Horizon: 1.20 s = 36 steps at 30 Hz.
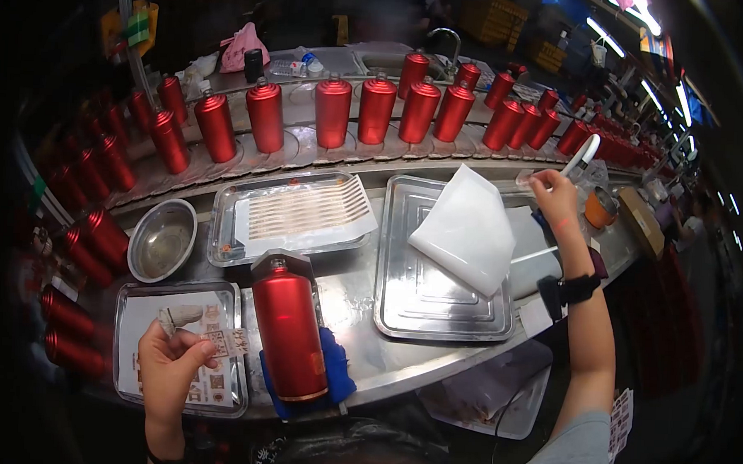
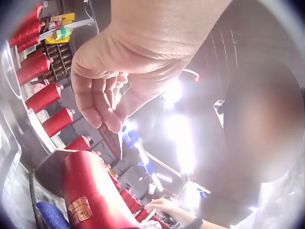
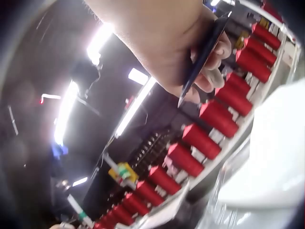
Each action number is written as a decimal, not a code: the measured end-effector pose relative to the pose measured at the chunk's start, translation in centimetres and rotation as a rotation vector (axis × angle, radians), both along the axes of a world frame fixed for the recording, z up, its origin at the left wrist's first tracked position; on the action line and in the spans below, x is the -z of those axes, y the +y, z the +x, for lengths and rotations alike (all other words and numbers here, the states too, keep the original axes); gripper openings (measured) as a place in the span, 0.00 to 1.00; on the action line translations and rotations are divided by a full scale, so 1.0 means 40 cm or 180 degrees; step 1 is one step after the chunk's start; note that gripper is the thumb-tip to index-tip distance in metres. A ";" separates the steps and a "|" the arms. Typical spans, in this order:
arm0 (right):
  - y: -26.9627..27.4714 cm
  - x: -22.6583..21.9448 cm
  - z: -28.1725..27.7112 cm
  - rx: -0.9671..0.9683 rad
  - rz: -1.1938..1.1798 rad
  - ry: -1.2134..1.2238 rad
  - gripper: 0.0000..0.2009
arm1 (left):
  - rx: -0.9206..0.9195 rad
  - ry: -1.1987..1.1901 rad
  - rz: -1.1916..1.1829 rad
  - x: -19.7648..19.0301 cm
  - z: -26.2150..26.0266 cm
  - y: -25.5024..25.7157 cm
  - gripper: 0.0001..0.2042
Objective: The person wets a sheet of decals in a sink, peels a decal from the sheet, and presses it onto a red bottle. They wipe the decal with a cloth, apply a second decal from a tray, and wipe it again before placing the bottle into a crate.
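My left hand (image 1: 171,360) pinches a small clear label piece with brown print (image 1: 234,342) between thumb and finger; a pale finger cot (image 1: 184,313) covers one fingertip. Just right of it a red bottle (image 1: 288,332) leans back in a metal holder, over a blue cloth (image 1: 336,367). A square gold emblem (image 2: 82,210) shows on the bottle's side in the left wrist view. Raised at the far right, my right hand (image 1: 558,199) has its fingers curled round a slim dark pointed tool (image 3: 202,59); its exact kind I cannot tell.
Label sheets lie in a tray (image 1: 120,345) under my left hand and in another tray (image 1: 221,254) behind. A metal bowl (image 1: 188,211) stands left. White film (image 1: 467,228) lies on an upturned tray (image 1: 401,308). Red bottles (image 1: 333,114) line the conveyor (image 1: 301,142).
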State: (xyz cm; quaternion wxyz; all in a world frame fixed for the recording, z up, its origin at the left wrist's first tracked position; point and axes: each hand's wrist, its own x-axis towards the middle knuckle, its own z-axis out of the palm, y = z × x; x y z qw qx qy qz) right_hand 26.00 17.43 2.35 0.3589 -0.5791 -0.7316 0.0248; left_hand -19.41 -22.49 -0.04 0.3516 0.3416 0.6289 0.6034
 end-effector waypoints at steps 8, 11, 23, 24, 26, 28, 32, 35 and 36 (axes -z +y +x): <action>-0.287 0.322 -0.239 -0.0550 -0.0478 -0.2054 0.10 | 0.0282 -0.0193 -0.0210 0.057 -0.039 0.029 0.26; -0.251 0.331 -0.242 -0.0644 -0.0242 -0.2349 0.06 | 0.0405 -0.0043 -0.0038 0.077 -0.022 0.036 0.23; -0.483 -0.002 -0.141 -0.0386 0.1228 -0.0863 0.04 | 0.0340 0.0160 -0.0201 0.038 -0.018 -0.001 0.16; -0.522 -0.015 -0.116 -0.0378 0.1147 -0.0738 0.05 | 0.0340 0.0211 -0.0244 0.038 -0.024 -0.003 0.16; -0.594 -0.023 -0.060 -0.0407 0.0974 -0.0464 0.08 | 0.0350 0.0316 -0.0348 0.041 -0.044 -0.003 0.15; -0.664 -0.032 0.015 -0.0476 0.0683 -0.0129 0.09 | 0.0404 0.0237 -0.0173 0.053 -0.049 0.001 0.15; -0.768 0.014 0.219 -0.0230 0.0172 0.0600 0.10 | 0.0417 0.0745 -0.0436 0.033 -0.049 0.002 0.14; -0.835 0.092 0.404 0.0352 -0.0147 0.1175 0.10 | 0.0345 0.0251 0.0192 0.070 -0.061 0.018 0.22; -0.856 0.120 0.454 0.0602 -0.0269 0.1129 0.09 | 0.0346 0.0300 0.0136 0.071 -0.065 0.022 0.23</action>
